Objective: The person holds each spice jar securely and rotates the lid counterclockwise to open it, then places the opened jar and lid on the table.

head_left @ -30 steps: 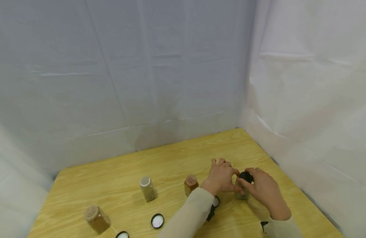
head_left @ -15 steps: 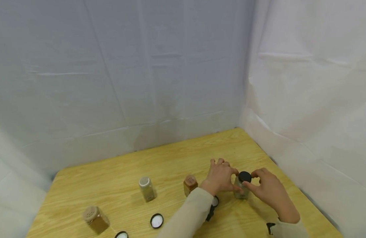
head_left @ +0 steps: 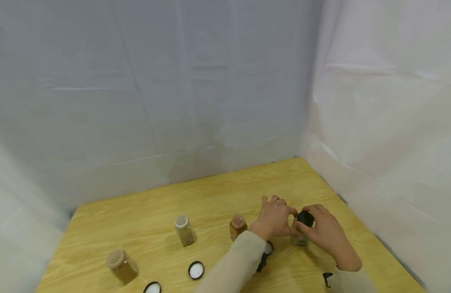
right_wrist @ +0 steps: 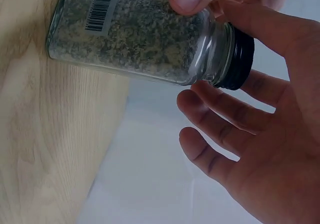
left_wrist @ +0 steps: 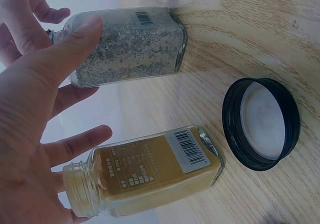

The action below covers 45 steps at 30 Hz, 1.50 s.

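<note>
Upright on the table stands a glass spice jar (right_wrist: 135, 39) with grey-green flakes inside and a barcode label. My left hand (head_left: 274, 219) holds it between thumb and fingers near its shoulder. On its neck sits a black screw cap (right_wrist: 241, 59), which my right hand (head_left: 326, 234) pinches between thumb and forefinger. The other right fingers are spread below the cap in the right wrist view. Under the left hand is an uncapped jar of yellow-brown powder (left_wrist: 150, 171), its threaded neck beside the lower left fingers.
A black lid (left_wrist: 260, 124) with a white liner lies near the jars. Farther left are a pale jar (head_left: 184, 232), a brown jar (head_left: 123, 267) with a perforated top, and two more black lids (head_left: 195, 270) (head_left: 152, 287). White sheeting (head_left: 386, 134) rises behind and right of the table.
Half a second ago my right fingers had loosened and drawn back from the cap; now they are closed round it again. The left hand keeps its hold on the jar.
</note>
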Tool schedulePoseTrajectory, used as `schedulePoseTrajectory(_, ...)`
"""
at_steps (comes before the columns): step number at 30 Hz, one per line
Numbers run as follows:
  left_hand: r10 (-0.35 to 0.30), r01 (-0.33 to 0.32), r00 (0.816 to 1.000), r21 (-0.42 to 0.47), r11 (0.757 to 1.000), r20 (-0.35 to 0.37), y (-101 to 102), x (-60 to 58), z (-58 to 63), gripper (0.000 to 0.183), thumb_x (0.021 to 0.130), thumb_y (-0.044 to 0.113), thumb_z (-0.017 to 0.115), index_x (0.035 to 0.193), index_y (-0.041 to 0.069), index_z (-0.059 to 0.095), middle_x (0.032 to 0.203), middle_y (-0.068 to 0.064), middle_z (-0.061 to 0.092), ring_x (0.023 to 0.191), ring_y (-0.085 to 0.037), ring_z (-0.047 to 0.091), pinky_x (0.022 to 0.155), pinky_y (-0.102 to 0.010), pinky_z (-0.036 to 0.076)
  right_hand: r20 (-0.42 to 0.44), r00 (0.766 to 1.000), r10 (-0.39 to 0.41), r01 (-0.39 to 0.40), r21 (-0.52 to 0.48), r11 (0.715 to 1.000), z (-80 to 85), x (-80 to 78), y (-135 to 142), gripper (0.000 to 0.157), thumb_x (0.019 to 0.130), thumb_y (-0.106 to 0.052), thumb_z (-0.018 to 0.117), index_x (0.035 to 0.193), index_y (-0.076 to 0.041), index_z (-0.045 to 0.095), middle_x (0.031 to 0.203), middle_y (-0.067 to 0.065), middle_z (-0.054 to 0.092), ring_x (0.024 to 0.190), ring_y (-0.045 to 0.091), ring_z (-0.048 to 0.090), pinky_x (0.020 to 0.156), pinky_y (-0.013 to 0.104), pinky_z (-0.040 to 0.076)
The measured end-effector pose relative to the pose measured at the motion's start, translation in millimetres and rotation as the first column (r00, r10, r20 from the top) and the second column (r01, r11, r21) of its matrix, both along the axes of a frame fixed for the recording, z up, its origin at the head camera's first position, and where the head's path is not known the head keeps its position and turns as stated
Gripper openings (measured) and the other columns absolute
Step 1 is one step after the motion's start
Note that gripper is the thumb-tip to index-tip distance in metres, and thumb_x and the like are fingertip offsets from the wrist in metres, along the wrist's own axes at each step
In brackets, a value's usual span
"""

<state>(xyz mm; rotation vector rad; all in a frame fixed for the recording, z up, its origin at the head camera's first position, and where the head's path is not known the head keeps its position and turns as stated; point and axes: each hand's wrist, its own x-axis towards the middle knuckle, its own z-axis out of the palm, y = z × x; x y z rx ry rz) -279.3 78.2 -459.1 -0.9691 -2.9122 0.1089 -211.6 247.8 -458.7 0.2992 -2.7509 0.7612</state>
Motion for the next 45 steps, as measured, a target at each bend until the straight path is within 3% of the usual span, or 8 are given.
schedulePoseTrajectory(8, 0.015, -0.015, 0.999, 0.005, 1.0, 0.029, 1.0, 3.6, 3.6, 0.066, 0.077, 0.088, 0.065, 0.134, 0.055, 0.065, 0.137, 0.014, 0.065, 0.14, -0.018, 0.05, 0.117, -0.055, 0.038, 0.111, 0.994, -0.016, 0.019, -0.028, 0.999, 1.5, 5.9, 12.4, 0.064, 0.095, -0.042, 0.078, 0.133, 0.006, 0.061, 0.134, 0.028, 0.062, 0.103, 0.038, 0.067, 0.078, 0.05, 0.057)
schedulePoseTrajectory(13, 0.029, -0.029, 0.999, 0.0, 1.0, 0.03, 2.2, 3.9, 3.6, 0.068, 0.076, 0.089, 0.064, 0.135, 0.055, 0.065, 0.137, 0.014, 0.065, 0.139, -0.018, 0.051, 0.117, -0.054, 0.038, 0.127, 0.992, -0.009, 0.016, -0.055, 0.998, 1.0, 9.2, 19.5, 0.058, 0.094, -0.042, 0.08, 0.124, 0.005, 0.064, 0.127, 0.025, 0.064, 0.103, 0.039, 0.067, 0.076, 0.048, 0.058)
schedulePoseTrajectory(19, 0.046, -0.047, 0.999, 0.004, 0.999, 0.029, 0.5, 2.3, 1.4, 0.067, 0.076, 0.089, 0.065, 0.134, 0.056, 0.065, 0.137, 0.014, 0.065, 0.139, -0.018, 0.051, 0.117, -0.055, 0.038, 0.157, 0.987, 0.025, -0.017, -0.054, 0.998, 1.3, 4.5, 16.9, 0.062, 0.096, -0.037, 0.079, 0.131, 0.009, 0.061, 0.132, 0.029, 0.063, 0.105, 0.04, 0.067, 0.077, 0.05, 0.058)
schedulePoseTrajectory(23, 0.052, -0.052, 0.998, -0.001, 0.999, 0.022, 0.2, 1.9, 2.4, 0.062, 0.079, 0.086, 0.066, 0.133, 0.057, 0.065, 0.137, 0.014, 0.065, 0.139, -0.017, 0.051, 0.117, -0.056, 0.039, 0.13, 0.99, 0.053, -0.047, -0.045, 0.998, -1.6, -1.0, 11.3, 0.067, 0.096, -0.038, 0.079, 0.135, 0.012, 0.058, 0.13, 0.031, 0.063, 0.103, 0.039, 0.068, 0.078, 0.051, 0.058)
schedulePoseTrajectory(30, 0.007, -0.007, 1.0, 0.001, 1.0, 0.013, 11.4, 5.9, 3.7, 0.056, 0.083, 0.084, 0.065, 0.133, 0.058, 0.064, 0.136, 0.016, 0.065, 0.136, -0.016, 0.053, 0.115, -0.053, 0.041, 0.032, 0.999, 0.028, -0.027, -0.032, 0.999, -6.6, 3.0, 12.8, 0.052, 0.096, -0.028, 0.079, 0.131, 0.006, 0.064, 0.124, 0.028, 0.066, 0.105, 0.041, 0.07, 0.083, 0.057, 0.058)
schedulePoseTrajectory(35, 0.017, -0.017, 1.0, -0.017, 1.0, 0.005, 16.9, 7.6, 0.3, 0.063, 0.078, 0.088, 0.064, 0.133, 0.059, 0.063, 0.136, 0.018, 0.064, 0.137, -0.014, 0.051, 0.116, -0.052, 0.039, 0.133, 0.991, -0.008, 0.013, -0.032, 0.999, -5.9, 6.4, 23.1, 0.067, 0.097, -0.04, 0.077, 0.138, 0.008, 0.057, 0.135, 0.033, 0.06, 0.106, 0.043, 0.068, 0.081, 0.055, 0.058)
schedulePoseTrajectory(39, 0.027, -0.027, 1.0, -0.01, 1.0, 0.01, 17.2, 8.0, 0.1, 0.063, 0.077, 0.089, 0.065, 0.132, 0.059, 0.064, 0.135, 0.018, 0.064, 0.138, -0.014, 0.051, 0.117, -0.052, 0.038, 0.224, 0.974, -0.034, 0.05, -0.065, 0.997, -4.2, 10.5, 31.0, 0.071, 0.095, -0.048, 0.077, 0.135, 0.008, 0.056, 0.137, 0.032, 0.059, 0.109, 0.043, 0.066, 0.078, 0.049, 0.058)
schedulePoseTrajectory(45, 0.037, -0.037, 0.999, -0.017, 0.999, 0.023, 16.0, 8.3, 2.7, 0.062, 0.078, 0.088, 0.065, 0.133, 0.058, 0.064, 0.137, 0.018, 0.064, 0.14, -0.014, 0.05, 0.118, -0.052, 0.038, 0.244, 0.969, -0.027, 0.044, -0.067, 0.997, -4.3, 12.6, 32.1, 0.069, 0.096, -0.046, 0.076, 0.134, 0.01, 0.057, 0.133, 0.031, 0.06, 0.107, 0.04, 0.066, 0.077, 0.048, 0.057)
